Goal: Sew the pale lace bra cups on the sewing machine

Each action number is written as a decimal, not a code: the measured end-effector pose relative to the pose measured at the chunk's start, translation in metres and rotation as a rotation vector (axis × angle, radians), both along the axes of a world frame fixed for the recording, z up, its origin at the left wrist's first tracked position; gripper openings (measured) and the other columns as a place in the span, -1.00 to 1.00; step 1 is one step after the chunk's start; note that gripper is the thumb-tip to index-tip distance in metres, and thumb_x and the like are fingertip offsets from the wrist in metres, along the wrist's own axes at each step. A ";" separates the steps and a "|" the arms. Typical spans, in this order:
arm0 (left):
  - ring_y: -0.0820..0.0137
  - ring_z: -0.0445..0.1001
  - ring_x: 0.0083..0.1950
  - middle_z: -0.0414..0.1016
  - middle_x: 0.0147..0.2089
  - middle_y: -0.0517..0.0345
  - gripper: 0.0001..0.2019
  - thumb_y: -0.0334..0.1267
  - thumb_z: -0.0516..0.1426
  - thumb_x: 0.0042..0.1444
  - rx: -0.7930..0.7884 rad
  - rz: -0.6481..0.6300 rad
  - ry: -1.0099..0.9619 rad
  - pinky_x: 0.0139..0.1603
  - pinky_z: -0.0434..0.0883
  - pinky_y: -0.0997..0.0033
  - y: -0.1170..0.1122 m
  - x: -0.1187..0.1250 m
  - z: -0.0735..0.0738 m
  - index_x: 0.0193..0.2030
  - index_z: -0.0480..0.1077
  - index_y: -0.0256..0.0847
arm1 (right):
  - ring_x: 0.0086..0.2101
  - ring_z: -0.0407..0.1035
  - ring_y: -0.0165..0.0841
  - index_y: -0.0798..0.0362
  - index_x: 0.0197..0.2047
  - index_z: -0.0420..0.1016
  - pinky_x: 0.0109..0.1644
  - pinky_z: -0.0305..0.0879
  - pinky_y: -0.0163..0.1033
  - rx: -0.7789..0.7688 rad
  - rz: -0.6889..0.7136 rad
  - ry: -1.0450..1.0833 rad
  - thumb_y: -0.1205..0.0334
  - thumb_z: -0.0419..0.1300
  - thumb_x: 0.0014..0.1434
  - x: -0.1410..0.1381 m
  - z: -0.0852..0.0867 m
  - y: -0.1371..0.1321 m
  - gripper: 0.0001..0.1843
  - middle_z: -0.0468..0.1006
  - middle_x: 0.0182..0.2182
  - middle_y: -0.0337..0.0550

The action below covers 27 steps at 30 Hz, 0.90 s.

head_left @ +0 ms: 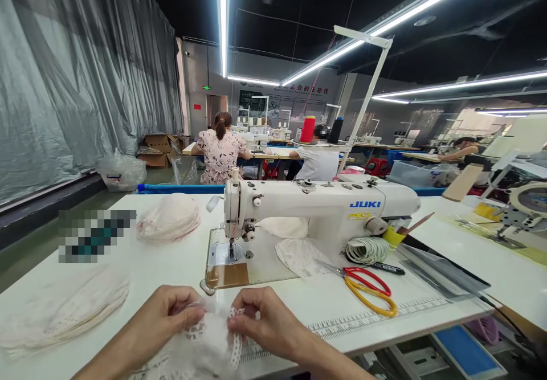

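At the far left of the white table (171,266), a big flat pile of thin white cloth (68,306) lies near the edge. Behind it is a blurred dark thing; I cannot tell what it is. Next comes a smaller round pile of pale cloth (168,217). In front, the left hand (176,310) is mostly closed, with its thumb and bent fingers pinching a thin white piece (207,340). That piece hangs between the two hands, over the front edge of the table. The right hand (261,314) is closed too, pinching the other side, where a strip with little holes (235,348) hangs down. Past the hands stands a white sewing machine (299,197). A loose cloth piece (301,256) lies beneath its arm. Scissors (371,290) with red and yellow handles touch it, and a coil of pale cord (366,251) sits just behind them.
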<state>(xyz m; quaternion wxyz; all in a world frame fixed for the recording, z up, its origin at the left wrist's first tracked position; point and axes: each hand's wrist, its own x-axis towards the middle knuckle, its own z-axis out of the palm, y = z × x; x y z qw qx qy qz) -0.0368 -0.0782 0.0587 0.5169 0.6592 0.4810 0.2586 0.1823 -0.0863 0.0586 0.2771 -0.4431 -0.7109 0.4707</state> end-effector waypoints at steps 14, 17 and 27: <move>0.46 0.42 -0.43 0.41 -0.41 0.27 -0.76 -0.14 0.12 0.19 0.232 -0.341 0.602 -0.40 0.40 0.42 0.141 0.018 -0.003 -0.36 0.38 -0.31 | -0.32 0.32 -0.29 0.07 -0.15 0.36 -0.24 0.17 -0.22 0.557 -0.033 -0.320 0.40 -0.10 0.22 0.024 -0.029 0.069 -0.76 0.46 -0.28 -0.05; 0.48 0.39 -0.47 0.38 -0.47 0.30 -0.76 -0.16 0.14 0.17 0.251 -0.385 0.640 -0.43 0.37 0.45 0.150 0.025 -0.010 -0.41 0.37 -0.30 | -0.23 0.32 -0.29 0.01 -0.03 0.32 -0.23 0.17 -0.24 0.879 0.208 -0.360 0.36 -0.06 0.24 0.031 -0.031 0.077 -0.72 0.46 -0.14 -0.10; 0.25 0.37 -0.31 0.41 -0.36 0.06 -0.80 -0.40 -0.07 0.11 0.557 0.060 0.806 -0.40 0.19 0.36 0.140 0.039 -0.010 -0.43 0.34 -0.22 | -0.32 0.33 -0.40 0.05 -0.25 0.39 -0.33 0.12 -0.28 1.264 0.113 -0.388 0.32 -0.04 0.33 0.020 -0.065 0.098 -0.80 0.54 -0.28 -0.25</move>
